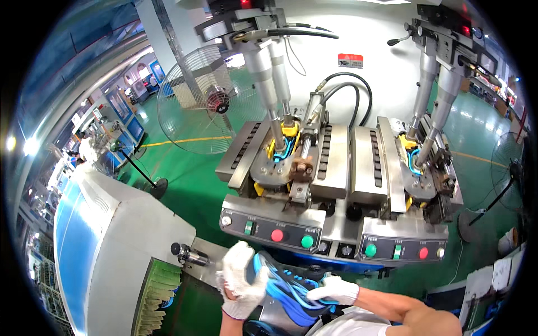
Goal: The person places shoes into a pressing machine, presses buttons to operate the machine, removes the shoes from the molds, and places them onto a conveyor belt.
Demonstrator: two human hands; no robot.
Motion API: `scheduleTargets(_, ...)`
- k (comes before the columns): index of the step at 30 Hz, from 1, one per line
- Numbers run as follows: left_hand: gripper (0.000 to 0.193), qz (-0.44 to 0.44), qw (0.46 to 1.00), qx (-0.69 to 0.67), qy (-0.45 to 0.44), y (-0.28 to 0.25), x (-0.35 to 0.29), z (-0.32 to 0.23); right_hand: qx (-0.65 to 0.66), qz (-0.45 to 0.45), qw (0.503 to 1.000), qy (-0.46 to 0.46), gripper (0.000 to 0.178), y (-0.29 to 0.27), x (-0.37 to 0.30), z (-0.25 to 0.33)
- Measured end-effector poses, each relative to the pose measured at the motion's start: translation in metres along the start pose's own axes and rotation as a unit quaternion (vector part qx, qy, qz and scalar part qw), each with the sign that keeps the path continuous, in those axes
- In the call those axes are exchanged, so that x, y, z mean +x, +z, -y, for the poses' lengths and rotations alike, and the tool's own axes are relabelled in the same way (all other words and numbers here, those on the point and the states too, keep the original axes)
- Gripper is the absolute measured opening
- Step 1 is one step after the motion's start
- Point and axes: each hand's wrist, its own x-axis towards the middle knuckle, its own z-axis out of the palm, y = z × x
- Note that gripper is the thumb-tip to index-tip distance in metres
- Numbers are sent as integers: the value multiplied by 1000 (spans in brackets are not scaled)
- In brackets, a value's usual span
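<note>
Below the twin press [336,168], your left hand [241,280] clenches the shoe [286,288] at its heel while your right hand [335,291] grasps its toe, long axis running left-right.

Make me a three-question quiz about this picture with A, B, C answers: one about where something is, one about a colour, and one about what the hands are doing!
1. Where is the big round fan?
A. On the green floor, left of the press machine
B. On top of the machine
C. In the person's lap

2. What colour is the shoe in the hands?
A. Red
B. Blue and black
C. All white

3. What are the gloved hands doing?
A. Resting flat on the buttons
B. Hanging empty
C. Both holding the shoe

Answers:
1. A, the fan stands on its pole left of the press machine.
2. B, its upper is blue with black parts.
3. C, the left hand grips one end and the right hand touches the other.
</note>
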Motion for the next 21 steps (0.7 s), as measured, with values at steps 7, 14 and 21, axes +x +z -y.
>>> scheduleTargets(7, 43, 32, 997, -19, -66, 95, 92, 53, 381, 69, 907, -166, 60, -99, -41, 19)
scheduleTargets(14, 48, 112, 994, -2, 3, 176, 157, 98, 420, -3, 855, -304, 71, -136, -35, 28)
scheduleTargets(21, 48, 166, 986, -11, 17, 233, 185, 147, 483, -27, 812, -328, 71, -129, -23, 46)
